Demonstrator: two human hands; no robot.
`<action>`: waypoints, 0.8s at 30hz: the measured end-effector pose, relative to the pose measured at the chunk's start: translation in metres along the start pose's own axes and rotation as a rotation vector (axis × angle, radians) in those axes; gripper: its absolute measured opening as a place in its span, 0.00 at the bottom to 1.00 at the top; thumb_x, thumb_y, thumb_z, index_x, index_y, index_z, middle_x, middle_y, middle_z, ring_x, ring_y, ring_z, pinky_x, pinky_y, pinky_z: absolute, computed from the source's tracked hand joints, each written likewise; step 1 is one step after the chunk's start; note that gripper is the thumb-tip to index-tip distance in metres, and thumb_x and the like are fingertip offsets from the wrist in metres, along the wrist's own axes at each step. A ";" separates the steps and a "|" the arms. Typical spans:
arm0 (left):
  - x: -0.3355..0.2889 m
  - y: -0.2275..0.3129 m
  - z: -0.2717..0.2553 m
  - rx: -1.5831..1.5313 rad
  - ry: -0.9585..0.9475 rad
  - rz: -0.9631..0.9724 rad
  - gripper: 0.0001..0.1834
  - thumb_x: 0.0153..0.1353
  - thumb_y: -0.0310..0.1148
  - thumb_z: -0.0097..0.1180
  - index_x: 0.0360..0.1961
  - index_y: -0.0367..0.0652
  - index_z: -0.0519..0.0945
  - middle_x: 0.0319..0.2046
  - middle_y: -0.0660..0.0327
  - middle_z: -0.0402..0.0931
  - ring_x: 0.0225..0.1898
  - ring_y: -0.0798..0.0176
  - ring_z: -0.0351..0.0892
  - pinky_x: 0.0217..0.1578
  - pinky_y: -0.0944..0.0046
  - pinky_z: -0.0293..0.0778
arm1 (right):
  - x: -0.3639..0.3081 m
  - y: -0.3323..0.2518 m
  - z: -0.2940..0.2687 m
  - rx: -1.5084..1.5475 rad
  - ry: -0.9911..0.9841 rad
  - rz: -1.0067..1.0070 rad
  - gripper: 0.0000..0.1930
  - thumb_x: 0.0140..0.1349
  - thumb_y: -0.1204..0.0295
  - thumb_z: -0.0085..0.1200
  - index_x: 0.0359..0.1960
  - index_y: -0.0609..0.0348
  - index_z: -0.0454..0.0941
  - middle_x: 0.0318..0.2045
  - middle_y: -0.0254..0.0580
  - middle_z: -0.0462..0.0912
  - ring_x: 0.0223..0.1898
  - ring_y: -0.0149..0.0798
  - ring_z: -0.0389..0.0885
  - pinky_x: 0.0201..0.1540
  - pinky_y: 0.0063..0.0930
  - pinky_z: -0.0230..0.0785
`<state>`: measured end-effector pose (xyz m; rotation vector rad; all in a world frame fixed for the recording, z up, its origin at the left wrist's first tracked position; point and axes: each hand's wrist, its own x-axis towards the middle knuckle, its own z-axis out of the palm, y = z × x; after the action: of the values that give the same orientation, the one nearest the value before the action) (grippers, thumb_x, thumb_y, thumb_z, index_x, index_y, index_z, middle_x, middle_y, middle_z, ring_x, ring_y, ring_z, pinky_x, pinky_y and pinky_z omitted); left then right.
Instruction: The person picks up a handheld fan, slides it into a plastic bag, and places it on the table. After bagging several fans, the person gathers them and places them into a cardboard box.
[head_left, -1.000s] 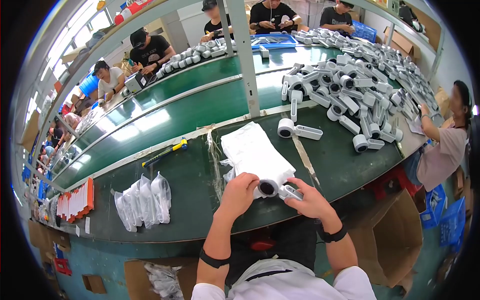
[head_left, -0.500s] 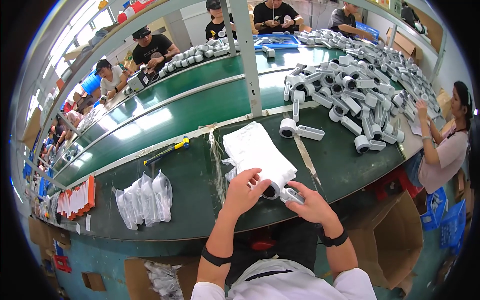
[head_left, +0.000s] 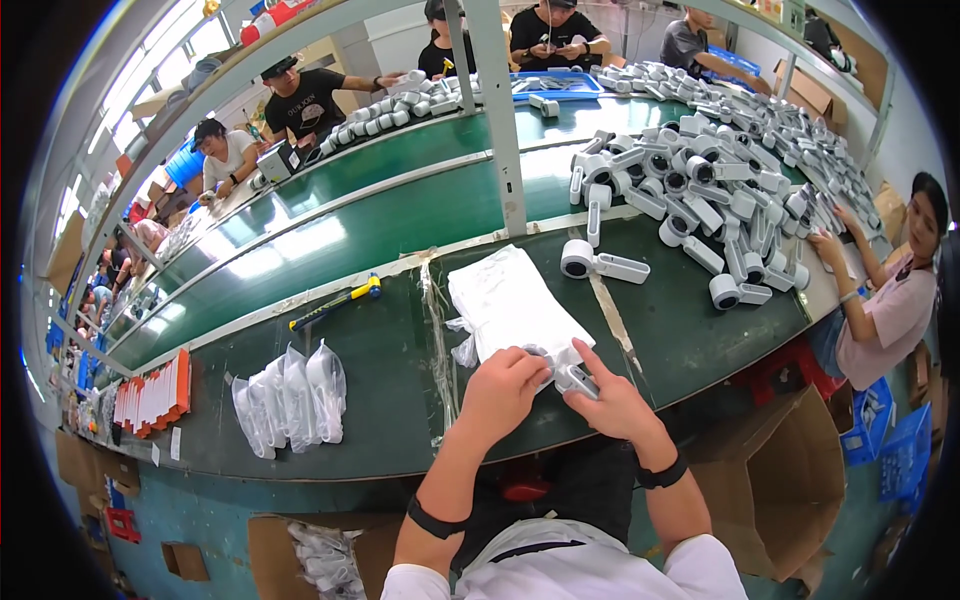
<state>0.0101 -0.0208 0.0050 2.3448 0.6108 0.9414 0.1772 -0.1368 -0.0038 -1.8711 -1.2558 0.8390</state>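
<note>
Between my hands, above the table's near edge, is a white handheld device point(head_left: 573, 376) with a round head and a flat handle. My left hand point(head_left: 503, 392) has its fingertips closed on the round head and covers most of it. The handle is held by my right hand point(head_left: 618, 402), thumb on the near side and index finger stretched along the far side. Just beyond lies a stack of flat white plastic bags point(head_left: 515, 300), its near end partly behind my fingers. A similar device point(head_left: 600, 262) rests on the table to the right of the stack.
A large heap of such devices point(head_left: 700, 190) covers the far right. Several bagged devices point(head_left: 290, 400) and a yellow-black hammer point(head_left: 340, 303) lie left. An upright post point(head_left: 497, 120) stands beyond. Open cartons point(head_left: 790, 480) stand below the edge. A co-worker point(head_left: 885, 300) sits right.
My left fingers have come over the round head, hiding its dark face, and the device has tilted slightly. The right-hand co-worker's hands have lowered to the heap; a person opposite has stretched out an arm.
</note>
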 end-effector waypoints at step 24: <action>-0.022 0.021 0.047 -0.200 0.131 0.166 0.10 0.53 0.18 0.60 0.38 0.38 0.81 0.33 0.56 0.77 0.31 0.55 0.79 0.31 0.63 0.75 | 0.001 0.029 0.044 0.366 0.128 0.005 0.39 0.62 0.67 0.54 0.72 0.55 0.46 0.27 0.44 0.80 0.23 0.35 0.80 0.26 0.27 0.72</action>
<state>0.0344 -0.0636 -0.0212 2.1926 0.3571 1.1813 0.1547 -0.1345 -0.0517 -1.6062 -0.9468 0.8710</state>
